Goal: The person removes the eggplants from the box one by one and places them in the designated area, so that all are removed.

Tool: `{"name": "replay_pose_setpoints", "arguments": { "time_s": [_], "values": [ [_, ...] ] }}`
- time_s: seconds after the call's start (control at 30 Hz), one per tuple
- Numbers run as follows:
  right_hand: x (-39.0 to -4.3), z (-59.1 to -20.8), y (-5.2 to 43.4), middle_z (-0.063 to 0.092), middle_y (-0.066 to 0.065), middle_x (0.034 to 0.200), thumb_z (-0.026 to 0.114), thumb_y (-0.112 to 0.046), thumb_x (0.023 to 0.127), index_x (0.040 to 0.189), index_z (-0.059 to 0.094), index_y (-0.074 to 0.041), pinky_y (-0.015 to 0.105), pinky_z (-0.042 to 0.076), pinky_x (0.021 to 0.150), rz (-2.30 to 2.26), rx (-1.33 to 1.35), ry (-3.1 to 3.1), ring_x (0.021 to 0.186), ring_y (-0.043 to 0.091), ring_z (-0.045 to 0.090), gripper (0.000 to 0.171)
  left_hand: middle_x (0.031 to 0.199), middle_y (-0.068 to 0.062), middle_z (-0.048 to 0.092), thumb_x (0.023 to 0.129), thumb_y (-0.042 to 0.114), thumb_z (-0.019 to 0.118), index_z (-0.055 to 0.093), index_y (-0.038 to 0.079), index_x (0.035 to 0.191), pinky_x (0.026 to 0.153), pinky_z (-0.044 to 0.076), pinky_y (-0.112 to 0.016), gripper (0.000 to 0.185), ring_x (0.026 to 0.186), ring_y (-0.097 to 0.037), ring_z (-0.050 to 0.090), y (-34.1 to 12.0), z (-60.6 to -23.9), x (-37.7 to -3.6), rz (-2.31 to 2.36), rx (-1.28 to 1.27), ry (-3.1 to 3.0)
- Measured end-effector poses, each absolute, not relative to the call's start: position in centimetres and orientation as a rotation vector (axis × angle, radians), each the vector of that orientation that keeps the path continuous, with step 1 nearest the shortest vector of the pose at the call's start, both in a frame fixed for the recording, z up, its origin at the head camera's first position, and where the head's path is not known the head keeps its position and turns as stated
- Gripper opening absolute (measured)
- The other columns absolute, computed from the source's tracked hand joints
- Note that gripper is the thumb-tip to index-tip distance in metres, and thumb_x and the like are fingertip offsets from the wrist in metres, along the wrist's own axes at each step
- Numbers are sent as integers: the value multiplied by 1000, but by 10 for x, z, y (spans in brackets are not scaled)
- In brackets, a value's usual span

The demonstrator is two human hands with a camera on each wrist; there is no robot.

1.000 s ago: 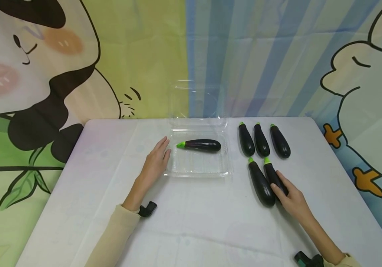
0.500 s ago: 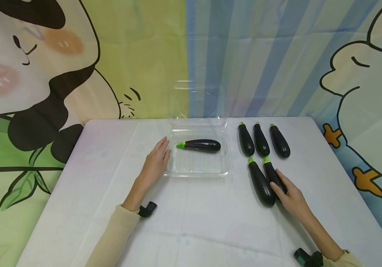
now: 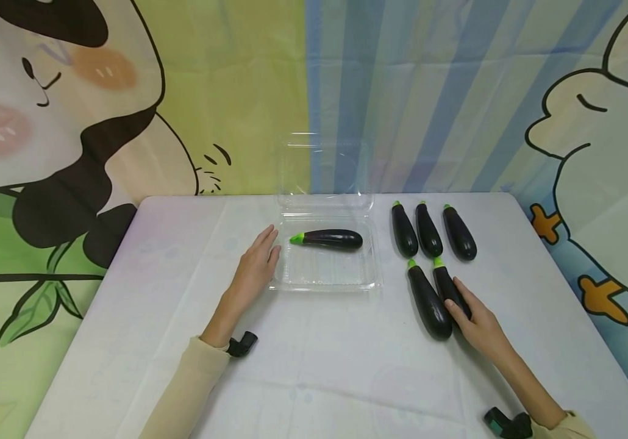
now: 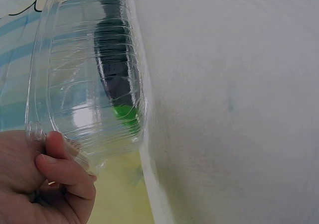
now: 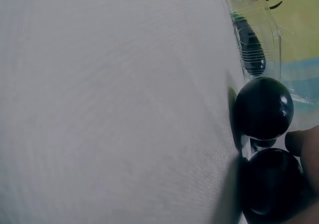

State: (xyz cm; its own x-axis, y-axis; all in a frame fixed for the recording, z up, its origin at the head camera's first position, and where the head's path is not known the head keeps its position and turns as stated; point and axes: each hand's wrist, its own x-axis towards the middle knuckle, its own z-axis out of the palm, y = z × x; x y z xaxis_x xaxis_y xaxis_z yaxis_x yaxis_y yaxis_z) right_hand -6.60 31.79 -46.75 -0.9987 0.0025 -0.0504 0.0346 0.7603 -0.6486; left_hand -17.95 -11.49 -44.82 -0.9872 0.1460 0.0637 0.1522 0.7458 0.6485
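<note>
My left hand point(image 3: 253, 265) holds the left rim of an open clear plastic box point(image 3: 325, 274); in the left wrist view its fingers point(image 4: 70, 176) curl at the box's corner. One dark eggplant point(image 3: 333, 239) lies crosswise in the box, green stem to the left. On the right, my right hand point(image 3: 478, 323) grips another eggplant point(image 3: 448, 285) by its thick end, thumb on one side and fingers on the other. Its stem points away from me. Close to its left lies a larger eggplant point(image 3: 429, 302). The right wrist view shows the round ends of the held eggplant point(image 5: 269, 184) and this neighbour point(image 5: 264, 107).
Behind the right hand, three more eggplants point(image 3: 428, 230) lie side by side on the white table point(image 3: 314, 378). The box's transparent lid point(image 3: 325, 167) stands raised at the table's back edge, against a cartoon-printed curtain point(image 3: 237, 91).
My right hand has shifted very slightly away from me and to the left, still gripping the same eggplant. The left hand and the box have stayed put.
</note>
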Motion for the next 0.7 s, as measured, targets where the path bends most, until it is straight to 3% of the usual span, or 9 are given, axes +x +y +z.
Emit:
{"name": "replay_pose_setpoints", "arguments": {
  "time_s": [0.7],
  "values": [
    [-67, -467, 320, 26, 34, 153, 54, -41, 98, 155, 18, -5, 71, 29, 105, -967, 72, 2913, 136, 57, 29, 76, 159, -10, 30, 103, 21, 46, 38, 2, 148, 116, 35, -49, 49, 144, -32, 35, -114, -446, -178, -1069, -265, -2926]
  ]
}}
